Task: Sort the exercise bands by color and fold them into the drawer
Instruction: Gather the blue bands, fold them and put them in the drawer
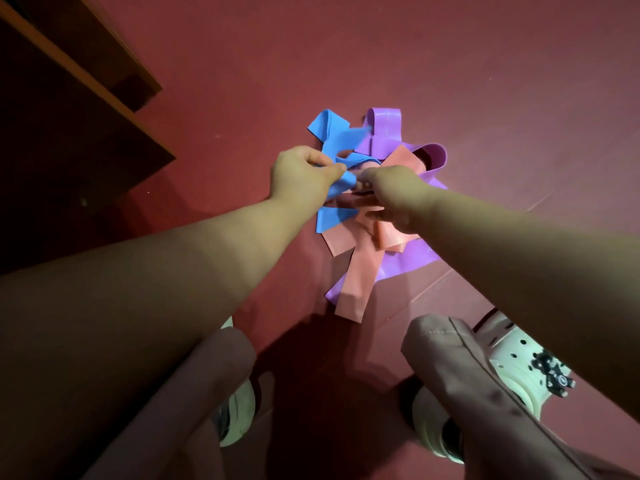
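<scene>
A: state? floor (450,81) has one tangled heap, all three colors. purple band (384,124) is the biggest spread, runs beyond and under the right hand (398,199) and out past its wrist side. salmon band (360,268) lies on top of the purple, below both hands, toward the feet

B: and blue?

A: blue band (327,128) is the smallest lump, beyond and under the left hand (304,176). left hand is pinching a blue strip between thumb and fingers. right hand is closed over the heap right next to that pinch, fingertips at the blue/salmon crossing; can't tell which band it has

B: so step = pull blue free of the pile

A: my read, yes. to do it clean: keep the left pinch near the strip edge, use the right to pin salmon and purple flat, not to tug. blue looks looped through the others near the right fingertips, so feed it out along its length, don't yank up, rubber will stretch and drag the heap

B: drawer?

A: dark wooden furniture (79,109) far out past the left hand. can't confirm an open drawer from here. nothing sorted or folded yet
</scene>
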The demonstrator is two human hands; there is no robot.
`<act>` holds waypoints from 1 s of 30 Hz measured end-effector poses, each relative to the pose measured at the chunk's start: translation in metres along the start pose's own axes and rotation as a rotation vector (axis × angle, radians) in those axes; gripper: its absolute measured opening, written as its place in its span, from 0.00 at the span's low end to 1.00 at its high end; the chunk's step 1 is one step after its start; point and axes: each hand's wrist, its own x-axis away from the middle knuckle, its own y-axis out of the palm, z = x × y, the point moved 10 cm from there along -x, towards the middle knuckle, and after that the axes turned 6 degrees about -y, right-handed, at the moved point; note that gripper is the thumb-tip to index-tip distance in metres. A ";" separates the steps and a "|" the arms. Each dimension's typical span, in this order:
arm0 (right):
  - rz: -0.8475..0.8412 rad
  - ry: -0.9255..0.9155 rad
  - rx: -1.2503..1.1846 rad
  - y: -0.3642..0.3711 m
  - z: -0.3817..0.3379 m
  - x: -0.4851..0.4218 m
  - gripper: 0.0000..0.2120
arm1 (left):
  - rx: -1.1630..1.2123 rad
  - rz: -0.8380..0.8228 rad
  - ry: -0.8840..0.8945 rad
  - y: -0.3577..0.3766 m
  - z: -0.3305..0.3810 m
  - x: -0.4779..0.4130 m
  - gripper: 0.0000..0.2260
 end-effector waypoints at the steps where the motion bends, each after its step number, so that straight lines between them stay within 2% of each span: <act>1: -0.004 0.012 -0.042 0.005 0.002 0.000 0.07 | 0.034 -0.008 -0.028 0.001 -0.003 0.000 0.11; 6: 0.061 0.109 -0.099 0.007 0.015 -0.004 0.07 | 0.172 -0.102 -0.160 0.007 -0.019 0.000 0.14; 12: -0.004 0.146 -0.125 0.014 0.016 -0.008 0.20 | 0.326 -0.260 -0.344 0.015 -0.042 0.010 0.18; 14: -0.024 0.116 -0.149 0.017 0.013 -0.009 0.17 | 0.356 -0.298 -0.389 0.020 -0.048 0.017 0.18; 19: 0.087 -0.012 -0.135 0.012 0.001 -0.010 0.05 | 0.380 -0.391 -0.461 0.029 -0.060 0.029 0.06; 21: 0.115 -0.023 -0.182 0.010 0.000 -0.007 0.04 | 0.400 -0.355 -0.466 0.025 -0.061 0.026 0.08; 23: 0.044 0.007 -0.294 0.018 0.002 -0.004 0.08 | 0.447 -0.321 -0.476 0.025 -0.062 0.021 0.16; 26: -0.107 0.059 -0.391 0.033 0.004 0.001 0.23 | 0.504 -0.359 -0.509 0.031 -0.058 0.019 0.28; 28: -0.170 0.068 -0.411 0.039 0.003 0.005 0.25 | 0.549 -0.409 -0.517 0.036 -0.054 0.022 0.27; 30: -0.240 0.064 -0.396 0.044 0.003 0.009 0.23 | 0.625 -0.409 -0.502 0.036 -0.050 0.020 0.23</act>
